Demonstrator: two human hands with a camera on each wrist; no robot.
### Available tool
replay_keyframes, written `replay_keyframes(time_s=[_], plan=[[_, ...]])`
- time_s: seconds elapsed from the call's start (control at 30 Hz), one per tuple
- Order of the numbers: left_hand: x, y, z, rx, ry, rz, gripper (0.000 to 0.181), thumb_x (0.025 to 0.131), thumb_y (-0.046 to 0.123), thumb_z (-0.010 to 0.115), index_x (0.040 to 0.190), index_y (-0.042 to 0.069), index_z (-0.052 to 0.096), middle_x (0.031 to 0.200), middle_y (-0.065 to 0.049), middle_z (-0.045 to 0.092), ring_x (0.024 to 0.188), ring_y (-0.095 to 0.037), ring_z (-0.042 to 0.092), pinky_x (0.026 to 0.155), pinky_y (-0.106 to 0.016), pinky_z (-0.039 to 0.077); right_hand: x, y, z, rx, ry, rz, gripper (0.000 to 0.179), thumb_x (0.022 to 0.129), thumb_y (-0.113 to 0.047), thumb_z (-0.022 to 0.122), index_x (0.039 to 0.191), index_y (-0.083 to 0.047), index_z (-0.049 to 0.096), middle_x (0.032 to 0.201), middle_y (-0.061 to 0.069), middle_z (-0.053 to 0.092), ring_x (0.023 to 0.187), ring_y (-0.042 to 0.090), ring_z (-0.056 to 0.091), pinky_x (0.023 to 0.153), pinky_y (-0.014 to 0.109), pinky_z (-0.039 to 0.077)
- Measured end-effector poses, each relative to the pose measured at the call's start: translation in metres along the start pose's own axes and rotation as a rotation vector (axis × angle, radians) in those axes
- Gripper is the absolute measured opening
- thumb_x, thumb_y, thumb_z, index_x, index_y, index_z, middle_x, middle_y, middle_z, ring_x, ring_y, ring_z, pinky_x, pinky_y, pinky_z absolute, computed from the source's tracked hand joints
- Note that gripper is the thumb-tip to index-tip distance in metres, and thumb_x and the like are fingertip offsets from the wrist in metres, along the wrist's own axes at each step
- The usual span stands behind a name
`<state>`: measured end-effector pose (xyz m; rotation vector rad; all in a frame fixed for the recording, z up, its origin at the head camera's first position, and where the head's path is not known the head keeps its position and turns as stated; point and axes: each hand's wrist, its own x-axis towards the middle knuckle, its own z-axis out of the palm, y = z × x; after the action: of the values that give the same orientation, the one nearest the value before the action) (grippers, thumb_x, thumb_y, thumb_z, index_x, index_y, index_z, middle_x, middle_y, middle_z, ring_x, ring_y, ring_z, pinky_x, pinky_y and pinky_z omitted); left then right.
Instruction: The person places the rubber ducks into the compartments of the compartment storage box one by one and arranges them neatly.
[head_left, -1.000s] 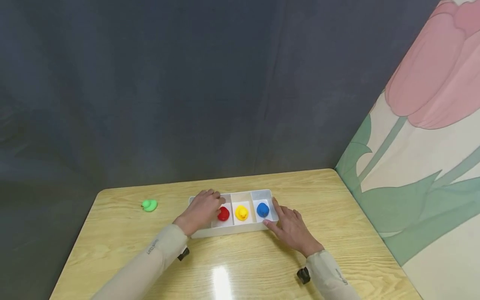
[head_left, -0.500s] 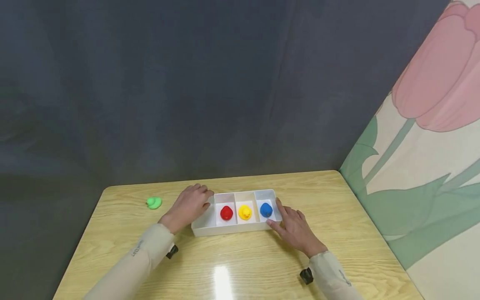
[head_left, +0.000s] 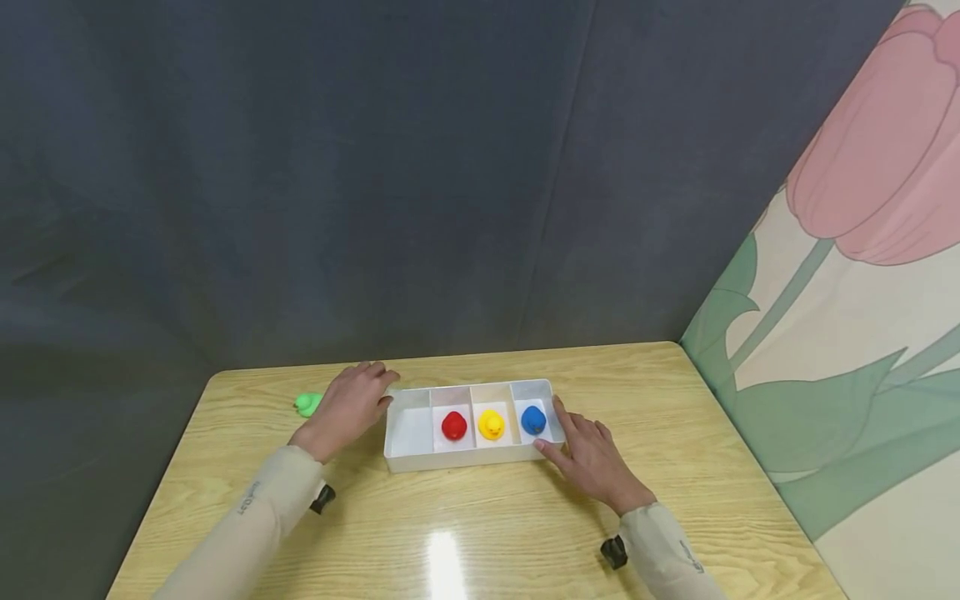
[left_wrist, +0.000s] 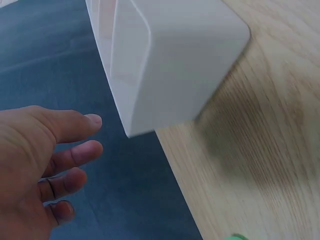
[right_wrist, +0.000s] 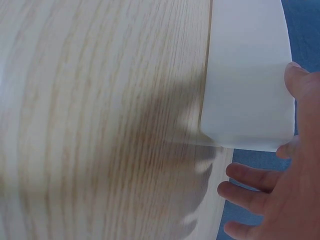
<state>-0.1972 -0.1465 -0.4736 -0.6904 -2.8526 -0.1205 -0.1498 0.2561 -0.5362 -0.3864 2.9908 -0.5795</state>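
Observation:
A white tray with a row of compartments stands on the table. From left to right, one bare compartment is followed by a red toy duck, a yellow toy duck and a blue toy duck. My left hand hangs off the tray's left end, fingers loosely bent and holding nothing. It partly covers a green toy duck. My right hand rests at the tray's right end, thumb at the near rim and forefinger along the end, the other fingers loose.
The wooden table ends at the back against a dark curtain. On the right hangs a cloth with a tulip print. Each wrist carries a small black camera, such as the left one.
My left hand has moved left, from over the tray's left compartment to beside it, uncovering that compartment and partly covering the green duck. The right hand stays at the tray's right end.

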Motion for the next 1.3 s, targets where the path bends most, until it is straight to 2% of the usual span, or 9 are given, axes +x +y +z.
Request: replay_keyframes(time_s=[0.17,0.33,0.47,0.67,0.87,1.07,1.3], plan=[[-0.008,-0.014,0.0,-0.011,0.017,-0.018,0.032,0.094,0.014,0.082,0.124,0.006,0.074,0.115,-0.01,0.075,0.107,-0.031,0.069,0.096,-0.048,0.06,0.0,0.0,0.0,-0.003,0.022,-0.016,0.089,0.105,-0.057,0.057,0.169,-0.005,0.023,0.156,0.027,0.054,0.143,0.047,0.053,0.123,0.075,0.029],[-0.019,-0.031,0.0,-0.009,0.016,-0.058,0.031,0.094,0.01,0.081,0.124,0.005,0.074,0.118,-0.012,0.074,0.108,-0.032,0.068,0.097,-0.052,0.059,0.0,0.0,0.001,0.005,0.003,-0.005,0.091,0.106,-0.059,0.056,0.17,-0.007,0.02,0.158,0.027,0.053,0.145,0.047,0.052,0.125,0.075,0.027],[-0.029,-0.047,0.0,0.001,0.002,-0.081,0.031,0.094,0.008,0.081,0.124,0.004,0.074,0.12,-0.013,0.074,0.108,-0.034,0.068,0.098,-0.054,0.059,-0.001,0.0,0.001,0.001,0.001,-0.003,0.091,0.106,-0.059,0.056,0.17,-0.006,0.019,0.158,0.028,0.053,0.145,0.047,0.052,0.124,0.075,0.027],[-0.044,-0.067,-0.002,-0.011,-0.029,-0.11,0.031,0.094,0.005,0.079,0.124,0.003,0.073,0.125,-0.017,0.072,0.118,-0.04,0.066,0.102,-0.061,0.055,-0.001,0.0,0.001,0.007,0.003,-0.005,0.092,0.105,-0.059,0.057,0.171,-0.007,0.019,0.158,0.027,0.053,0.144,0.047,0.052,0.124,0.075,0.027],[-0.055,-0.082,-0.002,-0.044,-0.055,-0.119,0.035,0.092,0.003,0.081,0.127,0.002,0.071,0.129,-0.019,0.069,0.124,-0.043,0.062,0.101,-0.063,0.052,0.0,0.001,0.0,0.011,-0.004,0.002,0.092,0.105,-0.06,0.056,0.171,-0.008,0.018,0.159,0.026,0.052,0.145,0.046,0.051,0.126,0.074,0.026],[-0.063,-0.093,0.0,-0.09,-0.076,-0.093,0.038,0.087,-0.003,0.083,0.123,0.001,0.072,0.126,-0.017,0.069,0.116,-0.04,0.065,0.095,-0.06,0.054,0.0,0.0,0.0,0.008,0.015,-0.013,0.09,0.106,-0.058,0.056,0.17,-0.007,0.021,0.157,0.027,0.054,0.143,0.047,0.053,0.124,0.075,0.028],[-0.067,-0.104,0.005,-0.116,-0.115,-0.086,0.036,0.087,-0.005,0.082,0.121,0.001,0.072,0.126,-0.017,0.069,0.116,-0.041,0.065,0.095,-0.061,0.053,-0.001,0.001,0.002,0.002,0.022,-0.02,0.089,0.106,-0.058,0.056,0.17,-0.006,0.022,0.155,0.028,0.055,0.142,0.047,0.055,0.122,0.075,0.031]])
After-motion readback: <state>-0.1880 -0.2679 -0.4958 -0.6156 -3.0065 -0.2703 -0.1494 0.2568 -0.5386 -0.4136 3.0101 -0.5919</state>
